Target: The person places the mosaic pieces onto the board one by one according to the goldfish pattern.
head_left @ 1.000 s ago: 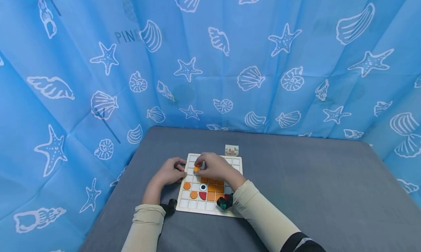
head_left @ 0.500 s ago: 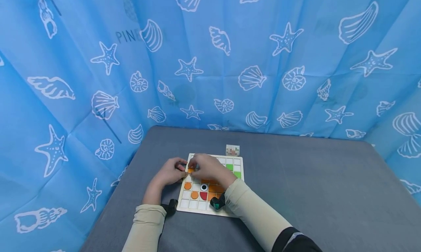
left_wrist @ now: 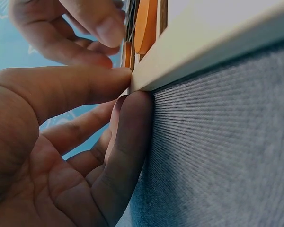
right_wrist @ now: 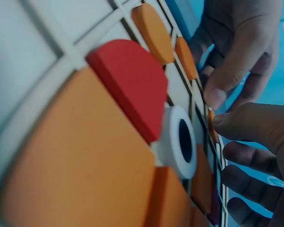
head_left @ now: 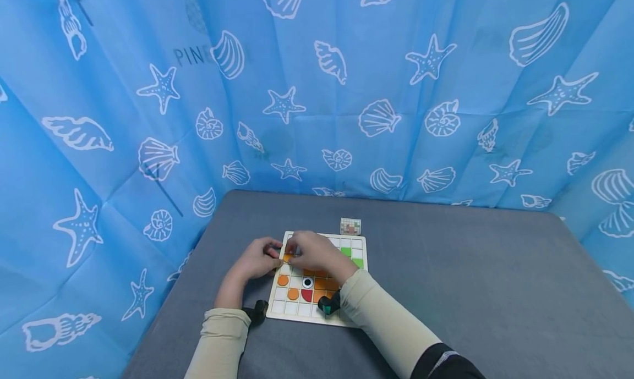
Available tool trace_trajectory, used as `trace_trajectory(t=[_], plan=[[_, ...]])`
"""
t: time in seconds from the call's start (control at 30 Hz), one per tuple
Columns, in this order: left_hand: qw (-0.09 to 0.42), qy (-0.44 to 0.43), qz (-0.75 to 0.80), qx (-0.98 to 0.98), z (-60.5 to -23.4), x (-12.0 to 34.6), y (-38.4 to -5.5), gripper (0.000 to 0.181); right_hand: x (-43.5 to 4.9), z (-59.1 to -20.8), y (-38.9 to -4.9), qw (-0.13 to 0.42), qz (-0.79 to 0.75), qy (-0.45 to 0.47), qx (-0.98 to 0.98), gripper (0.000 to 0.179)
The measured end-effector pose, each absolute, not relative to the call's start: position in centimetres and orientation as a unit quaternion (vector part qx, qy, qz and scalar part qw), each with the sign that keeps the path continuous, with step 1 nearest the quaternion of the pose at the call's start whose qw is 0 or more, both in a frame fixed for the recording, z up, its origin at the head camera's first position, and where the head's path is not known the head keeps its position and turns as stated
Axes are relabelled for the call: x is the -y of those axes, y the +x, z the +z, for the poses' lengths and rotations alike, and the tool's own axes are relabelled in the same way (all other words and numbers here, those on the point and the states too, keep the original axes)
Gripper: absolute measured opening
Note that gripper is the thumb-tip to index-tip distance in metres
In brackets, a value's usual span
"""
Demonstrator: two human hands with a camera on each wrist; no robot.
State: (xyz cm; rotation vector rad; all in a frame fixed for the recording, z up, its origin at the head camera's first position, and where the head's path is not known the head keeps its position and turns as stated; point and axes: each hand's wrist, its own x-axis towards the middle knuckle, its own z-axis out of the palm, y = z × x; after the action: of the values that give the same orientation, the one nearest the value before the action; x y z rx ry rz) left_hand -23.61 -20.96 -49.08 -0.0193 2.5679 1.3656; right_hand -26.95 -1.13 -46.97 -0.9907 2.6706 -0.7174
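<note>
A pale gridded board (head_left: 291, 307) lies on the grey table, and my left hand (head_left: 256, 258) pinches its left edge between thumb and a finger. My right hand (head_left: 314, 251) reaches across the board. Its thumb and fingers curl around an orange disc (head_left: 287, 257) in the leftmost column, just beside my left fingertips. The right wrist view shows the right thumb on that orange disc (right_wrist: 213, 124), now largely covered. Two other orange discs (head_left: 283, 280) sit nearer me, close to a white-and-black eye piece (head_left: 307, 283) and a red rounded piece (head_left: 306, 295).
Two green tiles (head_left: 345, 251) show at the board's right side. Orange square tiles fill part of the middle, partly hidden by the right arm. A small picture card (head_left: 350, 226) lies behind the board. A blue curtain (head_left: 317, 104) hangs behind the table.
My right hand has moved left with the orange disc, from the second column to the board's left edge, uncovering the green tiles. In the last half second it barely moved. The left hand stays put.
</note>
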Motion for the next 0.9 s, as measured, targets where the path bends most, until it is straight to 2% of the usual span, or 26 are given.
trace_trajectory(t=[0.2, 0.47, 0.73, 0.9], plan=[[0.113, 0.004, 0.468, -0.876, -49.1, 20.6, -23.5, 0.042, -1.1, -46.4, -26.8, 0.076, -0.271, -0.332, -0.9, 0.017], [0.111, -0.002, 0.466, -0.878, -48.8, 20.3, -23.7, 0.046, -6.7, -45.4, -25.6, 0.03, -0.302, -0.3, -0.905, 0.019], [0.108, -0.005, 0.47, -0.876, -48.7, 20.5, -23.6, 0.046, -12.6, -45.3, -23.5, 0.017, -0.316, -0.277, -0.907, 0.02], [0.11, -0.007, 0.475, -0.873, -48.9, 20.8, -23.3, 0.04, -15.1, -45.2, -22.3, 0.001, -0.314, -0.274, -0.909, 0.019]])
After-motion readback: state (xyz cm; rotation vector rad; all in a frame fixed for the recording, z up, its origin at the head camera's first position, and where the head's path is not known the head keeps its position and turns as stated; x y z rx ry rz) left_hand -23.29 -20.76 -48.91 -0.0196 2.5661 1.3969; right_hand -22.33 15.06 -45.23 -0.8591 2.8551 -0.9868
